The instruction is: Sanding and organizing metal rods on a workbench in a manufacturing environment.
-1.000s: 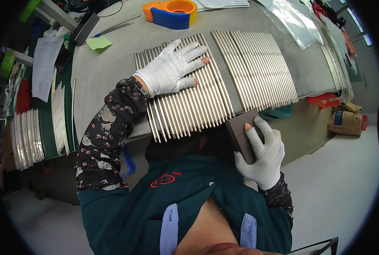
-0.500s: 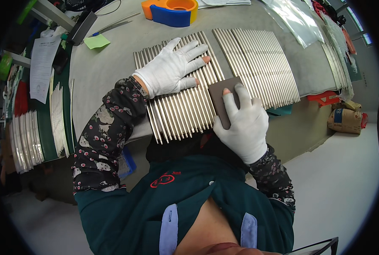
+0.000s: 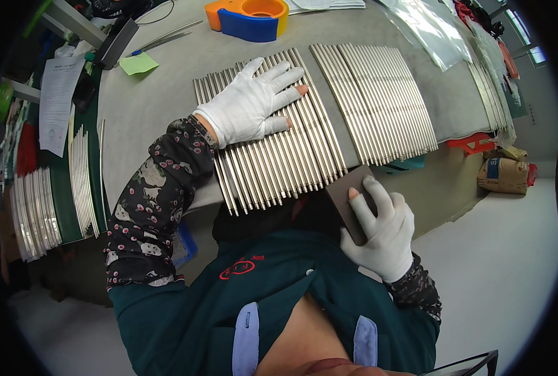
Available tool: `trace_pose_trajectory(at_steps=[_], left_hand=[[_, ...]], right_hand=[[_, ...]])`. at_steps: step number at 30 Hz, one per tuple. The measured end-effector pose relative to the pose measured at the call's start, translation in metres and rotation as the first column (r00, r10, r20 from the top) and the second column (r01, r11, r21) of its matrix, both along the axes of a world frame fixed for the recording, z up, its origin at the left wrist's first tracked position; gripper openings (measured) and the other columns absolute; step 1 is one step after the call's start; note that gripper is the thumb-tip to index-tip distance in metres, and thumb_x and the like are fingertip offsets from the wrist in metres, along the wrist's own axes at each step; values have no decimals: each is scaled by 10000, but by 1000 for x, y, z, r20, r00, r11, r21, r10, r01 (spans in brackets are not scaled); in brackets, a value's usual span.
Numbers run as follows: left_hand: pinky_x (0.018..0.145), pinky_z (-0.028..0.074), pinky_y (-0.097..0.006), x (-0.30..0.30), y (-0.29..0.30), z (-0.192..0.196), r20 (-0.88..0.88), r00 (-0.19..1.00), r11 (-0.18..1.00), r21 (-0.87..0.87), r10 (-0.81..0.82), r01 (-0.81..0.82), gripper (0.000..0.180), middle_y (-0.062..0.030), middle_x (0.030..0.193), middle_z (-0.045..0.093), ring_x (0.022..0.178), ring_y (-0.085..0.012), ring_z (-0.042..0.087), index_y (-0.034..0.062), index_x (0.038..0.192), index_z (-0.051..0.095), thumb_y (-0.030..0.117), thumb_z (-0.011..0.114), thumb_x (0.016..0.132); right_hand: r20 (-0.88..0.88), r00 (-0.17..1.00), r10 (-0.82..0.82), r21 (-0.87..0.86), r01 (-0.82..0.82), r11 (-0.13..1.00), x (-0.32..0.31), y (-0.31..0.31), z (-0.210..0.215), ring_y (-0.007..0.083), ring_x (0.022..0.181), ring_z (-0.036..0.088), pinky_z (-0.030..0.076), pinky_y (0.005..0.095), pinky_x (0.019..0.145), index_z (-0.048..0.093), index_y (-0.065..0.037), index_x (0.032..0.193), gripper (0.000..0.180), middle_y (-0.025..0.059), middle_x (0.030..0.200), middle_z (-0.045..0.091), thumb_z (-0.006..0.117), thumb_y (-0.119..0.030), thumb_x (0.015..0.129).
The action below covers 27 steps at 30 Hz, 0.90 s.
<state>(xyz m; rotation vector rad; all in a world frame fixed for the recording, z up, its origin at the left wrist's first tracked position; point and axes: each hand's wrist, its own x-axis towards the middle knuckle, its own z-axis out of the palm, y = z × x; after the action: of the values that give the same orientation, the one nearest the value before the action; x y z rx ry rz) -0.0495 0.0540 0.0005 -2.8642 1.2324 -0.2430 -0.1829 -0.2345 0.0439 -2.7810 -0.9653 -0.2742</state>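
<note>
Shiny slim metal rods (image 3: 291,147), matte brown block (image 3: 342,199)
Left hand (image 3: 248,103) lies flat, fingers spread across the rods; right hand (image 3: 382,232) is clamped on the block, rods just past its fingertips.

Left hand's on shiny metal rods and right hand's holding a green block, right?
Not green: in the head view, the white-gloved right hand holds a dark brown rectangular block. The white-gloved left hand is on silver metal rods.

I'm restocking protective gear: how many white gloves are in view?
2: one covers the left hand, spread over silvery rods; the other covers the right hand, which holds a dark block. No others show, though clutter could hide some.
</note>
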Motion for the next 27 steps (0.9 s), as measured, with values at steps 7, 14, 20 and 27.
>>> trace_pose_trajectory(at_steps=[7, 14, 20, 27], left_hand=[[1119, 208, -543, 2, -5, 2, -9, 1000, 1000, -3, 7, -7, 640, -157, 1496, 321, 1373, -367, 304, 112, 1427, 367, 539, 342, 951], [1112, 220, -548, 4, -7, 2, 4, 1000, 999, -41, -21, 22, 664, -160, 1492, 327, 1370, -370, 305, 101, 1422, 373, 563, 332, 948], [1115, 218, -545, 4, -8, 2, -18, 1000, 1000, 24, 8, -7, 664, -158, 1499, 316, 1373, -364, 301, 122, 1439, 347, 569, 329, 948], [1117, 216, -548, 8, -9, -2, -7, 1000, 1000, -20, -8, 8, 676, -156, 1503, 308, 1368, -372, 306, 142, 1446, 334, 593, 306, 944]], right_hand=[[122, 989, -82, 81, 72, 994, 9, 1, -3, 253, 816, 523, 454, 360, 658, 596, -125, 1154, 643, 102, 1218, 525, 761, -234, 543], [134, 986, -104, -17, 107, 994, 51, 41, -7, 252, 692, 551, 484, 353, 549, 618, -68, 1105, 539, 136, 1169, 555, 728, -265, 615], [10, 1000, -21, 50, 20, 999, 5, -13, 1, 259, 804, 525, 465, 367, 662, 608, -102, 1113, 601, 117, 1221, 523, 746, -216, 539], [131, 986, -106, 96, 94, 991, 14, -5, -6, 259, 821, 514, 435, 364, 658, 578, -137, 1161, 665, 106, 1229, 523, 760, -219, 527]])
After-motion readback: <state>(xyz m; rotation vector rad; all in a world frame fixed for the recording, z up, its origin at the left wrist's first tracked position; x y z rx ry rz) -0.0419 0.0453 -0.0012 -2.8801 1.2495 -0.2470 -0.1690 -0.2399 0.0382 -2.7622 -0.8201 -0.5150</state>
